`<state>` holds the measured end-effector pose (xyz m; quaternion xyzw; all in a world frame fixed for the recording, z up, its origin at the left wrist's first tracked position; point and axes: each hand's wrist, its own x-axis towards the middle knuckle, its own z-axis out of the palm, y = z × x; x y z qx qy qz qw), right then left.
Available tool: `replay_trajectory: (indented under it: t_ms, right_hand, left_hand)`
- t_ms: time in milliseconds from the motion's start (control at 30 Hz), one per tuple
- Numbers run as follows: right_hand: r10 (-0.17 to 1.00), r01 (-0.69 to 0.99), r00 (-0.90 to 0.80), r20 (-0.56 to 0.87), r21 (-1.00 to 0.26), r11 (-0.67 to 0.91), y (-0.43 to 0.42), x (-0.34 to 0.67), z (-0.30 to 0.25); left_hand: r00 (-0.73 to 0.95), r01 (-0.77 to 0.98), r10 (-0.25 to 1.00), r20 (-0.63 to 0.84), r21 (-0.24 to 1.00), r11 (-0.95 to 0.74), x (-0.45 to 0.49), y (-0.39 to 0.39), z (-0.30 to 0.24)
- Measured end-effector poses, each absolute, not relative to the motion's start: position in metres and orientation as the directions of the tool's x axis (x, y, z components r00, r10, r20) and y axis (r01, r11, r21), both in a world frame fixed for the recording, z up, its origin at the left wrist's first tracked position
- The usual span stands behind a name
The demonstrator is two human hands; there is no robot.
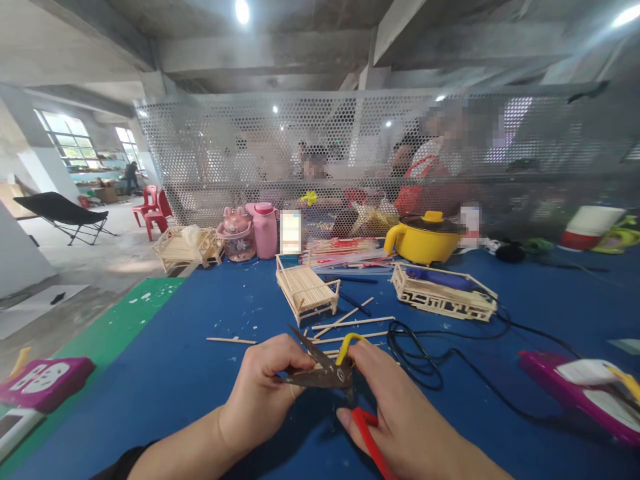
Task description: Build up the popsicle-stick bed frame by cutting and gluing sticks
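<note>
My right hand [393, 390] grips scissors [333, 373] with one yellow and one red handle, their dark blades spread apart and pointing left. My left hand [267, 373] is closed in a pinch at the blades; whatever lies between its fingertips is mostly hidden. Just beyond both hands, thin wooden sticks [354, 323] lie loose on the blue table [195, 393]. A small bed-like frame made of sticks [307, 290] stands behind them. To the right is another stick-built frame [443, 293], with a blue-handled tool [440, 278] resting in it.
A black cable [425, 363] coils right of my hands. Purple-and-white power strips [55, 383] sit at the left edge and far right. Along the back stand a pink jug [265, 230], a yellow pot [427, 241] and bundled sticks, before a perforated metal screen [215, 153]. People are beyond it.
</note>
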<state>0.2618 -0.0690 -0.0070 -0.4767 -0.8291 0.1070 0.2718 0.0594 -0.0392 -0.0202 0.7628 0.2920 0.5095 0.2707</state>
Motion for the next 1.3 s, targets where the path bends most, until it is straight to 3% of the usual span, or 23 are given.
replay_trajectory:
  t_ms: [167, 567, 733, 867, 1033, 1133, 1300]
  right_hand:
    - [0.847, 0.743, -0.406, 0.344, -0.416, 0.525, -0.068, 0.263, -0.003]
    - [0.893, 0.798, -0.367, 0.26, -0.405, 0.446, -0.065, 0.268, -0.007]
    - [0.92, 0.781, -0.317, 0.229, -0.488, 0.391, -0.063, 0.262, -0.011]
    - [0.945, 0.679, -0.226, 0.235, -0.658, 0.326, -0.059, 0.261, -0.009]
    - [0.962, 0.534, -0.193, 0.191, -0.802, 0.267, -0.059, 0.261, -0.005]
    - [0.968, 0.417, -0.223, 0.114, -0.887, 0.2, -0.06, 0.254, -0.007]
    - [0.96, 0.142, -0.266, -0.087, -0.989, -0.05, -0.059, 0.246, -0.013]
  left_hand:
    - [0.321, 0.212, 0.691, 0.648, 0.662, -0.719, 0.057, -0.039, -0.018]
    - [0.301, 0.226, 0.753, 0.585, 0.723, -0.652, 0.06, -0.04, -0.014]
    - [0.289, 0.221, 0.857, 0.426, 0.842, -0.493, 0.064, -0.04, -0.016]
    - [0.214, -0.002, 0.955, 0.203, 0.978, -0.207, 0.068, -0.036, -0.013]
    - [0.27, -0.264, 0.962, 0.046, 0.964, 0.028, 0.07, -0.038, -0.009]
    - [0.366, -0.294, 0.929, 0.061, 0.954, 0.053, 0.076, -0.043, -0.014]
    - [0.396, -0.235, 0.911, 0.114, 0.972, -0.02, 0.087, -0.049, -0.026]
